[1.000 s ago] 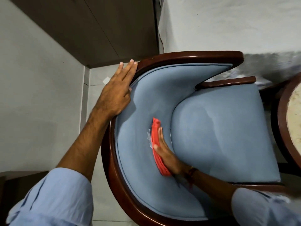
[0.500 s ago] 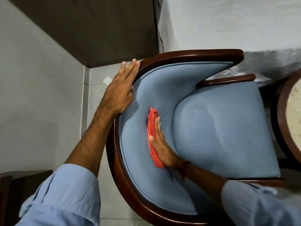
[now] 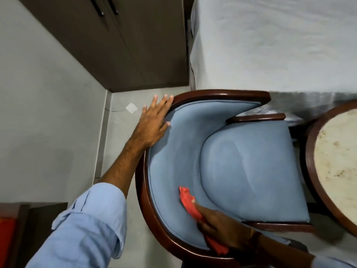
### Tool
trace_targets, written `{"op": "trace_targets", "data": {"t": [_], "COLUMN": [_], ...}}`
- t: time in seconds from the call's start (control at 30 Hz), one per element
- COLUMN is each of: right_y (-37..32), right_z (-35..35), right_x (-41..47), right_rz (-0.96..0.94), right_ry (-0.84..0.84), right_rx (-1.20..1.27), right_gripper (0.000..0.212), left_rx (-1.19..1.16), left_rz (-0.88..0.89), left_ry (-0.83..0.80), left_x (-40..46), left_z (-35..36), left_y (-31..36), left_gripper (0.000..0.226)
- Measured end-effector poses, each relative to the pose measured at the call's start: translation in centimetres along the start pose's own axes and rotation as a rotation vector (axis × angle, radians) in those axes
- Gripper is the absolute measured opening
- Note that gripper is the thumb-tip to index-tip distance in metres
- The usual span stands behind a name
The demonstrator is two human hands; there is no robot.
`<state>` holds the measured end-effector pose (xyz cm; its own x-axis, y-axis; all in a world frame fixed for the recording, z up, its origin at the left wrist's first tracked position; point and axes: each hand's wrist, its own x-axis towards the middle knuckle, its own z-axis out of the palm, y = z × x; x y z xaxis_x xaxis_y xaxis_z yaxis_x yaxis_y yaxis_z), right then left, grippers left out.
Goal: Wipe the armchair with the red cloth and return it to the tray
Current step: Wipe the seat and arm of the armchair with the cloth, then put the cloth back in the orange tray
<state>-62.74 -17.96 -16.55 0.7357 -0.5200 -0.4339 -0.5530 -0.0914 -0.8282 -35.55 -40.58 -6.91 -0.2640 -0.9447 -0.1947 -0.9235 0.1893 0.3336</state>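
Note:
A blue upholstered armchair (image 3: pixel 241 171) with a dark wooden frame fills the middle of the view. My left hand (image 3: pixel 153 124) lies flat with fingers spread on the top of the curved backrest. My right hand (image 3: pixel 222 227) presses the red cloth (image 3: pixel 188 202) against the inner backrest, near the lower right armrest. Part of the cloth is hidden under my palm. No tray is in view.
A round wooden table with a pale stone top (image 3: pixel 336 163) stands right of the chair. A bed with a grey-white sheet (image 3: pixel 270 45) lies beyond it. A dark cabinet (image 3: pixel 125 45) stands at the upper left. A red-seated piece of furniture (image 3: pixel 7 235) sits at the lower left.
My right hand has slid the red cloth along the inner backrest, from its middle toward the near armrest. My left hand stays on the backrest top. The view has shifted.

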Motion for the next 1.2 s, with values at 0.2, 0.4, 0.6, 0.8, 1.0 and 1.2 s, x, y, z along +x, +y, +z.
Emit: {"op": "trace_targets", "data": {"t": [0.2, 0.4, 0.6, 0.8, 1.0, 1.2], "right_y": [-6.5, -21.5, -29.2, -33.6, -41.6, -46.3], "right_z": [-7.3, -8.1, -2.3, 8.4, 15.7, 21.1], "right_x": [-1.1, 5.4, 12.9, 21.7, 31.1, 38.9], "right_rz": [0.072, -0.4, -0.498, -0.072, 0.023, -0.243], "right_ry": [-0.056, 0.164, -0.047, -0.483, -0.542, -0.234], "right_rx": [-0.079, -0.555, -0.053, 0.819, 1.005, 0.107], "right_gripper": [0.05, 0.063, 0.07, 0.076, 0.037, 0.041], "left_rx": [-0.394, -1.212, -1.246, -1.037, -1.001, -0.919], "left_rz": [-0.182, -0.905, -0.916, -0.839, -1.132, -1.647], "left_ry": [0.116, 0.03, 0.721, 1.088, 1.483, 1.311], "left_x": [-9.5, -21.2, -32.5, -40.8, -50.7, -55.1], "left_z": [-2.2, -7.5, -13.4, -17.0, -14.4, -6.7], "left_y": [2.7, 1.3, -3.6, -6.2, -14.5, -23.4], "left_gripper": [0.041, 0.067, 0.028, 0.013, 0.006, 0.033]}}
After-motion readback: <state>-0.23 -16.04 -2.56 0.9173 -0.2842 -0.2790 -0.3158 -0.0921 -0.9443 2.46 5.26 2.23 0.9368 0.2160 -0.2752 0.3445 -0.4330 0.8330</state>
